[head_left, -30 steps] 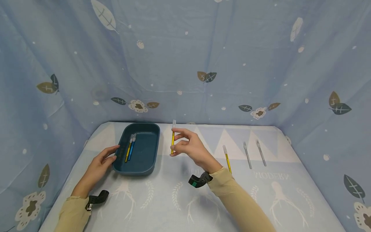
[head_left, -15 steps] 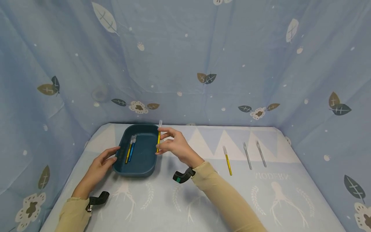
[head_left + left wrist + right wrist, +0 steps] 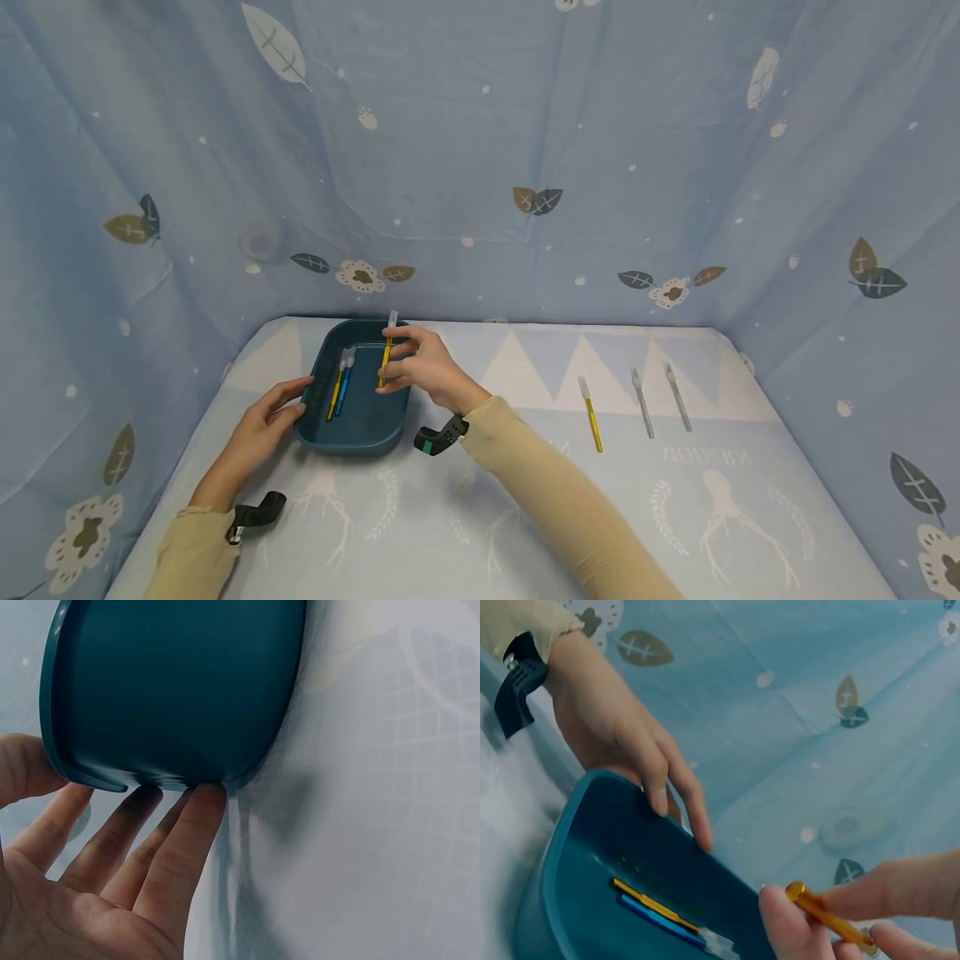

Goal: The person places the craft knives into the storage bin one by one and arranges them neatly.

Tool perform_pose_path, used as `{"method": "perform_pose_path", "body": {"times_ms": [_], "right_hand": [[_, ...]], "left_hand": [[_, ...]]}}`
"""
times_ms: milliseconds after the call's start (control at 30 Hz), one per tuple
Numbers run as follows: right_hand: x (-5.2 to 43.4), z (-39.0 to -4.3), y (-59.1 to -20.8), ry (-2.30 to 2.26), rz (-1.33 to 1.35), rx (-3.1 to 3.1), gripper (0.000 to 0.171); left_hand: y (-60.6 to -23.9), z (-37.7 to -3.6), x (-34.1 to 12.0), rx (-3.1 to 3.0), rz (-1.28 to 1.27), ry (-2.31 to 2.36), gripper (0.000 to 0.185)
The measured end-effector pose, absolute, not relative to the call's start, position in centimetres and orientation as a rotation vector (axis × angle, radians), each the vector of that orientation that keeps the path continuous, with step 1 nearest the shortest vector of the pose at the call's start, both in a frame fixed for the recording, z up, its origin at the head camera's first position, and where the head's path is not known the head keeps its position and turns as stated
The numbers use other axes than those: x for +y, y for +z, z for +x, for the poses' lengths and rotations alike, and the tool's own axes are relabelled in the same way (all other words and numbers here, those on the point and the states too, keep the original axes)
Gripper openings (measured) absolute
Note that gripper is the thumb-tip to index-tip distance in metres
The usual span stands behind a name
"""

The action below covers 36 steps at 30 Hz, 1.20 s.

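Note:
My right hand [image 3: 429,367] pinches a yellow craft knife [image 3: 386,354] with a clear cap, held steeply over the right part of a dark teal tray [image 3: 367,446]. In the right wrist view, thumb and fingers grip the knife's yellow handle [image 3: 832,919]. My left hand [image 3: 258,429] touches the tray's left side with fairly straight fingers. The left wrist view has those fingertips [image 3: 206,799] against the wall and the thumb at the rim. Inside the tray, a yellow craft knife [image 3: 333,400] and a blue one [image 3: 342,392] lie side by side.
Another yellow craft knife [image 3: 592,421] lies right of centre on the patterned tablecloth [image 3: 525,375]. Two silver-grey craft knives [image 3: 642,404] lie farther right. A blue patterned curtain [image 3: 480,150] encloses the back and sides.
My right hand has moved left with the yellow craft knife, from beside the tray to over its right part. My left hand has stayed at the tray's left side.

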State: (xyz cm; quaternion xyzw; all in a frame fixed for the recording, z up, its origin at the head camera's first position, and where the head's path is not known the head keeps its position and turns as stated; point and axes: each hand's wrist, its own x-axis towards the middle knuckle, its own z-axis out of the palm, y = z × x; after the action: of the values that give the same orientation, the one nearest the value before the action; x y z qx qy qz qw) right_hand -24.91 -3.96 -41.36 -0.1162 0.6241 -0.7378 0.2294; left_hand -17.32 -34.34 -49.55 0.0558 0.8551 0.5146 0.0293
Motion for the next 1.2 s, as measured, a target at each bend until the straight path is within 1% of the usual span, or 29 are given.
{"method": "perform_pose_path", "body": {"times_ms": [367,800,1067,1200], "right_hand": [[-7.1,-26.1,-41.8,-1.99,-0.269,1.673,0.065],[-9.8,-27.9,-44.3,-1.978,-0.179,1.661,0.063],[-10.9,-28.4,-44.7,-1.921,-0.097,1.699,0.059],[-11.4,-28.7,-44.8,-1.897,-0.088,1.719,0.061]], "left_hand": [[-49.7,-17.9,-34.4,2.628,0.16,1.59,0.054],[-49.2,-17.6,-34.5,2.654,0.186,1.57,0.053],[-49.6,-17.7,-34.5,2.656,0.172,1.589,0.052],[-49.6,-17.6,-34.5,2.655,0.173,1.598,0.053]]}}
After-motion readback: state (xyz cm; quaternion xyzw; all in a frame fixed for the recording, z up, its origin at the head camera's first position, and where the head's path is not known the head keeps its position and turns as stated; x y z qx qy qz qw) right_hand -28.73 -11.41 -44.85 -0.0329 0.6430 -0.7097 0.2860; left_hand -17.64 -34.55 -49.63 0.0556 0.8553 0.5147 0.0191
